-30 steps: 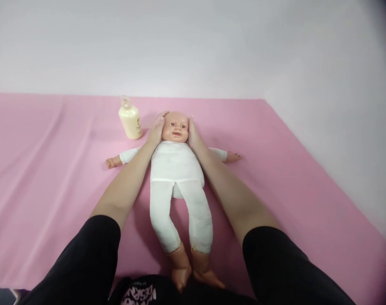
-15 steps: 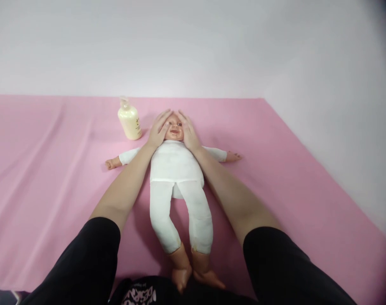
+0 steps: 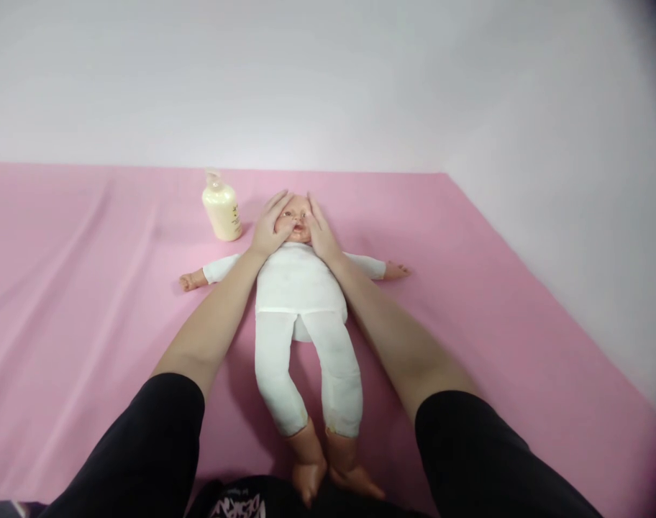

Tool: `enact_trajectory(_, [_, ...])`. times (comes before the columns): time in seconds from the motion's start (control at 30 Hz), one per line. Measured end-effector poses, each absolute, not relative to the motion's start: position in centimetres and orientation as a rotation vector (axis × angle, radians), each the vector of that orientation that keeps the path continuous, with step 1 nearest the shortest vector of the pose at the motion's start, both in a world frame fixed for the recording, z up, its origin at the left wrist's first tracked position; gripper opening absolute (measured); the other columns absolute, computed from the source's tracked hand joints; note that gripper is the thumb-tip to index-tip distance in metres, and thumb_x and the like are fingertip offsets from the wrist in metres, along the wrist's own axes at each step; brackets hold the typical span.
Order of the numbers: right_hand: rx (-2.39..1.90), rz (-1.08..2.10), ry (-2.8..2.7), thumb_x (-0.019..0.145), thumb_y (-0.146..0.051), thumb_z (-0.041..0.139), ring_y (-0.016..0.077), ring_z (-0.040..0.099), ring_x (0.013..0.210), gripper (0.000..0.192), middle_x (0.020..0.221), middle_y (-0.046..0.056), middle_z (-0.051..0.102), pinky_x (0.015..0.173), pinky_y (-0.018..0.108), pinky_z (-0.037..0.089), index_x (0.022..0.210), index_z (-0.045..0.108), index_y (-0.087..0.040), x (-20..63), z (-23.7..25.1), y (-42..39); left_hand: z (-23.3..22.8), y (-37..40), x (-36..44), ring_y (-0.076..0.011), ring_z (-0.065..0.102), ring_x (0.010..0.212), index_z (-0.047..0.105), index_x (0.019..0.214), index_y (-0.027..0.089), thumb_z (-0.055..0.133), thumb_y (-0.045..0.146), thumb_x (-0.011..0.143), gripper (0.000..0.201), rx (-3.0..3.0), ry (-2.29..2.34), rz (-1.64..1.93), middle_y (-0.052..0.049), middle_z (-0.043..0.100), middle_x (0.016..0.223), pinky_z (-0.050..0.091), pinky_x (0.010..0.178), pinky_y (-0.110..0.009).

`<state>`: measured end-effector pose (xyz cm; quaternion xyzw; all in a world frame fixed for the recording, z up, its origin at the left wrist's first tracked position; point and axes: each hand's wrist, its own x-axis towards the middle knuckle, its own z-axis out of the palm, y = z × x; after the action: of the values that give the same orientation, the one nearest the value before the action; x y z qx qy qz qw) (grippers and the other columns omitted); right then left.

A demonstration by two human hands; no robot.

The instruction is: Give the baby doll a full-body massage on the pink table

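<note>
A baby doll [image 3: 301, 280] in a white top and white trousers lies on its back, arms spread wide and bare feet towards me. My left hand [image 3: 270, 224] rests along the left side of the doll's head [image 3: 294, 210], fingers stretched out, its thumb on the cheek close to the mouth. On the opposite side my right hand [image 3: 321, 230] lies against the head, fingers extended upward and thumb near the mouth's corner. Both hands cover the sides of the face; the eyes and mouth show partly between them.
A pump bottle [image 3: 221, 212] of pale yellow liquid stands left of the doll's head. Beneath everything is a pink cloth [image 3: 80, 324] with creases at the left. A pale wall or surface [image 3: 328, 79] lies beyond its far edge.
Both thumbs have slid down the doll's face, towards its mouth. The fingers still lie along the sides of the head. The whole view has shifted slightly.
</note>
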<state>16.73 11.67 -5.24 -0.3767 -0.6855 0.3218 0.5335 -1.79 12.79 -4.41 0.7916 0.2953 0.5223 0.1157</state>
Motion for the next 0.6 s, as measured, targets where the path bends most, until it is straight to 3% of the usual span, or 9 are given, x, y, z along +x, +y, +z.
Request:
enact_trajectory(0.07, [-0.878,0.696,-1.690,0.092,-0.083,0.047,0.0241,0.026,0.165,0.087,0.173,0.001,0.037,0.139,0.046,0.015,0.162,0.042,-0.031,16.9,-4.5,10.7,-4.6,12.9,-1.8,-0.0322,0.045,0.153,0.053,0.154,0.025,0.045,0.077,0.098,0.077,2.317,0.868,1.534,-0.015,0.050,0.163,0.032,0.130,-0.052])
enact_trajectory(0.23, [-0.877,0.636,-1.686,0.091,-0.085,0.044,0.0234,0.025,0.165,0.089,0.173,0.003,0.038,0.139,0.044,0.015,0.160,0.046,-0.029,16.4,-4.1,9.9,-5.3,13.2,-1.5,-0.0312,0.043,0.156,0.052,0.155,0.024,0.042,0.074,0.100,0.075,2.286,0.861,1.565,-0.016,0.047,0.165,0.030,0.131,-0.051])
enact_trajectory(0.4, [-1.053,0.757,-1.555,0.083,-0.091,0.047,0.0305,0.033,0.162,0.108,0.170,0.012,0.041,0.137,0.050,0.020,0.165,0.035,-0.022,16.3,-5.3,10.1,-6.2,13.3,-1.6,-0.0301,0.036,0.160,0.045,0.158,0.023,0.046,0.077,0.097,0.082,2.162,0.926,1.535,-0.017,0.042,0.168,0.026,0.133,-0.051])
enact_trajectory(0.5, [-1.234,0.803,-1.531,0.079,-0.095,0.048,0.0367,0.038,0.159,0.117,0.166,0.018,0.047,0.135,0.055,0.024,0.163,0.039,-0.015,16.7,-5.6,10.0,-6.5,12.7,-1.6,-0.0311,0.033,0.161,0.038,0.161,0.021,0.055,0.078,0.092,0.091,1.979,0.995,1.505,-0.019,0.036,0.171,0.023,0.134,-0.052])
enact_trajectory(0.6, [-1.272,0.821,-1.563,0.080,-0.095,0.046,0.0364,0.041,0.158,0.114,0.164,0.017,0.049,0.133,0.055,0.027,0.162,0.042,-0.015,16.9,-5.6,9.7,-6.3,11.6,-1.5,-0.0319,0.031,0.162,0.035,0.163,0.021,0.059,0.078,0.090,0.096,1.794,1.140,1.415,-0.017,0.032,0.173,0.021,0.135,-0.051])
